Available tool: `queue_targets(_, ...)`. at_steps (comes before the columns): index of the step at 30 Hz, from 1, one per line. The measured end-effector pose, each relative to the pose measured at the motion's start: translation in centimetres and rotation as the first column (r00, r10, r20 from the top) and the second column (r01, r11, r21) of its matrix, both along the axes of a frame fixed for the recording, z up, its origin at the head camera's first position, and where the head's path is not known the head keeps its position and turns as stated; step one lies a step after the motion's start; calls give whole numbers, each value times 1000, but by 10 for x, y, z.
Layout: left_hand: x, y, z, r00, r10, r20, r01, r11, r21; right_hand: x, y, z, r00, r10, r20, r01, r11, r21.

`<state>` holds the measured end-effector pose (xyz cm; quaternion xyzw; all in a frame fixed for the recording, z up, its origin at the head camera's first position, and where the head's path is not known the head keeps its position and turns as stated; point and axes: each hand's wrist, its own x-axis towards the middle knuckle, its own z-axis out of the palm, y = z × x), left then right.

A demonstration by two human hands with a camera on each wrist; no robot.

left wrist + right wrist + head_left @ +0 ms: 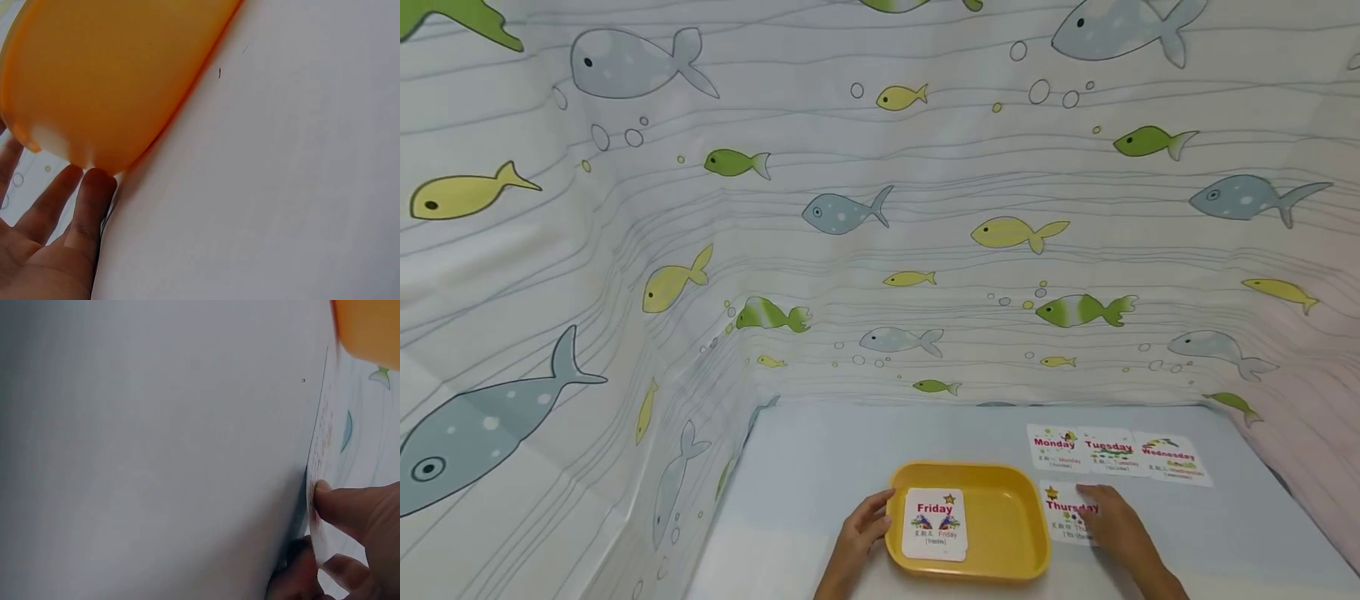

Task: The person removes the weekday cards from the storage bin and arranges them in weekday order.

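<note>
My left hand (861,533) rests its fingertips on the left side of a yellow plastic tray (1033,542). In the left wrist view its fairly straight fingers touch the tray's outer wall (119,81). A white card printed "Friday" (935,525) lies in the tray's left half, with another card edge just showing under it. Right of the tray, my right hand (1116,529) pinches the "Thursday" card (1063,521) at its right edge. The right wrist view shows the thumb on the card's face (317,450) and fingers at its far side, partly hidden.
Behind the Thursday card, the "Monday" (1054,447), "Tuesday" (1108,452) and "Wednesday" (1172,458) cards lie in a row. All stand on a pale table (820,467). A fish-patterned cloth (850,275) encloses its back and sides.
</note>
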<state>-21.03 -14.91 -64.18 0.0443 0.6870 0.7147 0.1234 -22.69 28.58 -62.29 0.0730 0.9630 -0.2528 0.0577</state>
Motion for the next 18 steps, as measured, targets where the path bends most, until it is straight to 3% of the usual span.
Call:
queue_targets(8,1,1,-1,1000,4,-21,-4,1000,-8,5,-2,2,1000,-9,-16,10,992,125)
queue_targets(18,1,1,0,999,6,-33,-7,1000,-24,8,-1,1,998,5,-68,5,989,147)
